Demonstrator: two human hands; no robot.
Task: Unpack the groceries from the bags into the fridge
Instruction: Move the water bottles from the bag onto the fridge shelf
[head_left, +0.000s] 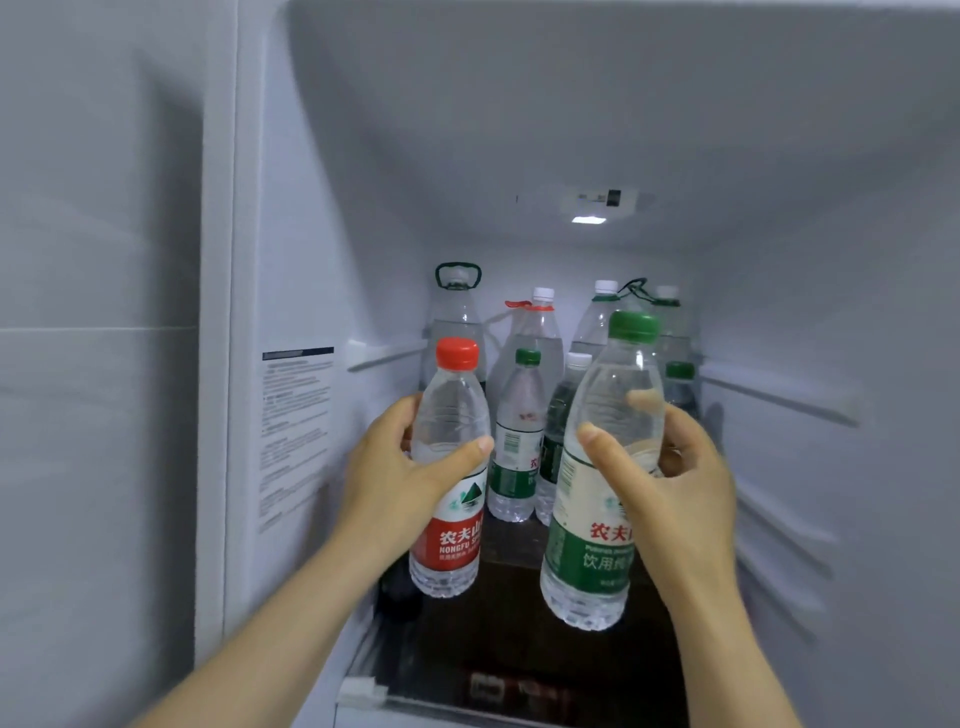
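I carry two bottles upright above the front of the shelf (519, 649), left hand (395, 467) wrapped round the red-capped bottle (454, 405), right hand (675, 483) round the green-capped bottle (613, 395); standing bottles (517, 441) crowd the shelf's back, so its front likely takes these.

Dim, lamp (588, 220) lit overhead, blur esp. edges, fisheye warp

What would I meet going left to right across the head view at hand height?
Wall sticker → left hand → red-cap bottle → standing green-cap bottle, further back → held green-cap bottle → right hand → wall rail.
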